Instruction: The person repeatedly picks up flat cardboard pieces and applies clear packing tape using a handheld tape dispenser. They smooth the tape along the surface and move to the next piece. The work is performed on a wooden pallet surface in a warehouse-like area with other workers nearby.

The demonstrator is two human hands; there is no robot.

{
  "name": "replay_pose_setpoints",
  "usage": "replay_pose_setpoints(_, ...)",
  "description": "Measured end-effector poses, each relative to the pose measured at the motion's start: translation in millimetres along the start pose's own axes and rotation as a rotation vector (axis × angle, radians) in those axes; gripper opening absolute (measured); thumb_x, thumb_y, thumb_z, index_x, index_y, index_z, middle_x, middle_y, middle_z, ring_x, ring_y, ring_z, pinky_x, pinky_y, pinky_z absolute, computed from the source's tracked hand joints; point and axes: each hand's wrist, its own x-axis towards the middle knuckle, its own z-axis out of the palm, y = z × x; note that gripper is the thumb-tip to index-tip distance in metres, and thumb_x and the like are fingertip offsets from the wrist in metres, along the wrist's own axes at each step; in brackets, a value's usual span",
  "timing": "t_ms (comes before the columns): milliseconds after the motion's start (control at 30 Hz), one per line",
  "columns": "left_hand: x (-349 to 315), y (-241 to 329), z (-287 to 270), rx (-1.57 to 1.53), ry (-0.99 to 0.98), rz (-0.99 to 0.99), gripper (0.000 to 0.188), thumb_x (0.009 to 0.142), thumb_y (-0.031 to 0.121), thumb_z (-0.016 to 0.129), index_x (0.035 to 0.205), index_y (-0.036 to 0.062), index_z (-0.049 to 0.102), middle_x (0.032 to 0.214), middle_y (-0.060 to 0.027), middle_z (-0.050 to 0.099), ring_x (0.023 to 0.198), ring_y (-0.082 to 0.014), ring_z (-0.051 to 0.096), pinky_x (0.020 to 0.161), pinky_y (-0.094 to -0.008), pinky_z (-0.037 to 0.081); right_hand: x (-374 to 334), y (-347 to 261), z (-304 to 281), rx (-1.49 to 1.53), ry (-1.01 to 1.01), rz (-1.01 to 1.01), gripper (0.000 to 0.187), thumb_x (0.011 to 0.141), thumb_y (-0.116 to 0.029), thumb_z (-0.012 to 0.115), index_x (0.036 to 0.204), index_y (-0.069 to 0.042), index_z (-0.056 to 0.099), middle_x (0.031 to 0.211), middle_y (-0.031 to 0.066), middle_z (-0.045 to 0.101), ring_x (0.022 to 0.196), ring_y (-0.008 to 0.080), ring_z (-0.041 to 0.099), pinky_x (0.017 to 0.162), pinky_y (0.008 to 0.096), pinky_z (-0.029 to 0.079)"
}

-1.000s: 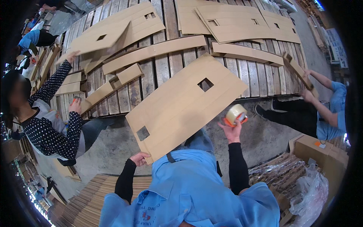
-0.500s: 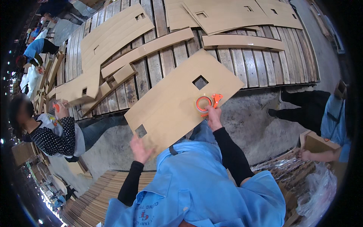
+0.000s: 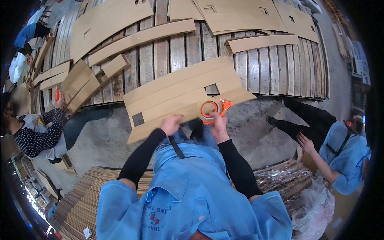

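In front of me a brown cardboard sheet (image 3: 170,94) with crease lines and two square cut-outs lies partly over the edge of the slatted wooden table (image 3: 202,46). Its near strip is bent along a crease. My left hand (image 3: 172,124) is closed on this near edge, left of centre. My right hand (image 3: 219,127) grips an orange tape dispenser (image 3: 227,105) with a roll of clear tape (image 3: 209,109), close against the sheet's near right part. The dispenser covers some of the cardboard there.
Folded cardboard strips (image 3: 142,40) and flat sheets (image 3: 244,16) lie farther back on the table. Stacked cardboard (image 3: 100,192) is behind me at left; plastic wrap (image 3: 314,206) lies at right. One co-worker (image 3: 44,132) stands left, another (image 3: 344,148) right.
The sheet has turned flatter across my front, and its near strip now bends. My left hand has moved right along the near edge. The right co-worker's hand has come up.
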Motion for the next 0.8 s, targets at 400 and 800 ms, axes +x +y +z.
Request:
replay_pose_setpoints(400, 129, -105, -25, 0.237, 0.075, 0.184, 0.054, 0.086, 0.058, 0.075, 0.090, 0.0051, 0.066, 0.102, -0.0120, 0.066, 0.094, -0.0268, 0.064, 0.086, -0.0418, 0.052, 104, 55, 42, -0.223, 0.042, -0.160, 0.039, 0.084, -0.003, 0.070, 0.121, -0.002, 0.057, 0.113, 0.0063, 0.063, 0.104, 0.0164, 0.060, 0.091, 0.0355, 0.049)
replay_pose_setpoints(800, 175, -92, -87, 0.371, 0.274, -0.047, 0.095, 0.062, 0.075, 0.079, 0.122, 0.0021, 0.064, 0.149, -0.0312, 0.035, 0.146, -0.0466, 0.027, 0.118, -0.0673, 0.017, 136, 34, 120, -0.236, 0.254, -0.099, 0.033, 0.082, -0.003, 0.071, 0.114, 0.004, 0.064, 0.102, 0.0080, 0.068, 0.092, 0.0179, 0.065, 0.084, 0.0335, 0.051)
